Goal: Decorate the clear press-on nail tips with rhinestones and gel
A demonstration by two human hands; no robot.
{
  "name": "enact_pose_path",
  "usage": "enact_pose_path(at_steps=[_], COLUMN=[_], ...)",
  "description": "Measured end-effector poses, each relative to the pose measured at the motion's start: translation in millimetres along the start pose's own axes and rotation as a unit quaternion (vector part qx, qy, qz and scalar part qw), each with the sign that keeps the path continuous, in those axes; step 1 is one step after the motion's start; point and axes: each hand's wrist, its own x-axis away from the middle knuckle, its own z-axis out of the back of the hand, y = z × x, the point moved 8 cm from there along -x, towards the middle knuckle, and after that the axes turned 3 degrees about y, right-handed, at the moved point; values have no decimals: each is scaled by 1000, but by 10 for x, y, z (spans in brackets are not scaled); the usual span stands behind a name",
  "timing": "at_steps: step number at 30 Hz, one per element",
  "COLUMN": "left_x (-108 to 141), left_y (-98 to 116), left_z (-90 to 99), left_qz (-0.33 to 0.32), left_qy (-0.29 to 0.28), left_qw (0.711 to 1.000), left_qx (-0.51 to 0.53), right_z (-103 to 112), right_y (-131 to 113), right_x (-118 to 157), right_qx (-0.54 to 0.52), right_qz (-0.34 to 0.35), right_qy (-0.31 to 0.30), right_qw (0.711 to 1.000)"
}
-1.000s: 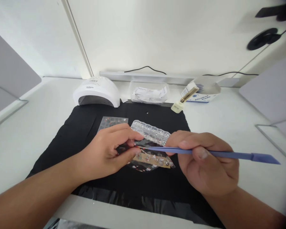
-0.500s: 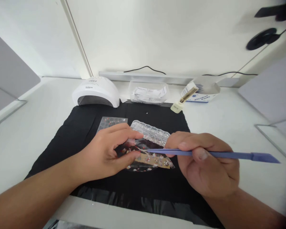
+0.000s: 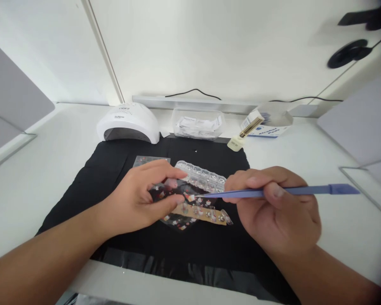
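My left hand (image 3: 146, 197) holds a clear sticker sheet (image 3: 180, 222) with small red and white pictures, its thumb and fingers at the sheet's left side. In my right hand (image 3: 276, 207) is a blue tool (image 3: 247, 193), with its thin tip at a small red and white sticker (image 3: 189, 197) near my left thumb. Below the tip lies a tan strip (image 3: 203, 213) with round shiny pieces, partly seen through or beside the sheet. Behind it sits a clear compartment box (image 3: 203, 174) of small gems. Another clear sheet (image 3: 152, 159) is partly hidden behind my left hand.
A black cloth (image 3: 114, 169) covers the middle of the white table (image 3: 305, 156). Along the back stand a white lamp (image 3: 128, 123), a clear tray (image 3: 198, 123) of packets, a tilted bottle (image 3: 235, 143) with a gold cap and an alcohol pad box (image 3: 273, 127).
The blue tool has risen slightly at its handle end and shifted left, with its tip a little higher. The sticker sheet has tilted, showing more of its pictures.
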Motion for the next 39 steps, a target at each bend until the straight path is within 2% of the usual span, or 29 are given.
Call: enact_pose_path(at_steps=[6, 7, 9, 12, 14, 16, 19, 22, 27, 31, 39], left_x=[-21, -25, -28, -37, -48, -65, -64, -35, 10, 34, 11], left_y=[-488, -574, -709, -716, -624, -483, -239, -132, -91, -63, -52], left_z=[229, 264, 378, 551, 545, 431, 170, -1, -141, -205, -218], left_qz=[160, 184, 219, 199, 154, 98, 25, 24, 53, 70, 62], left_qy=[66, 68, 86, 148, 159, 124, 23, -43, -105, -128, -123], left_qw=[982, 979, 971, 955, 962, 981, 999, 999, 992, 988, 989], left_qx=[75, 56, -45, -163, -157, -115, -38, 10, 47, 59, 52], right_z=[55, 55, 56, 61, 56, 50, 41, 31, 0, -22, -51], right_y=[65, 77, 101, 135, 145, 151, 154, 147, 147, 136, 121], right_x=[-34, -39, -47, -59, -65, -68, -62, -41, 5, 19, 21], right_qx=[-12, -12, -11, -4, 0, 5, 19, 35, 49, 46, 47], right_qz=[-19, -22, -28, -37, -39, -42, -51, -53, -52, -42, -35], right_qy=[19, 18, 17, 17, 16, 16, 19, 20, 1, -12, -29], right_qw=[1000, 1000, 999, 999, 999, 999, 998, 998, 997, 998, 998])
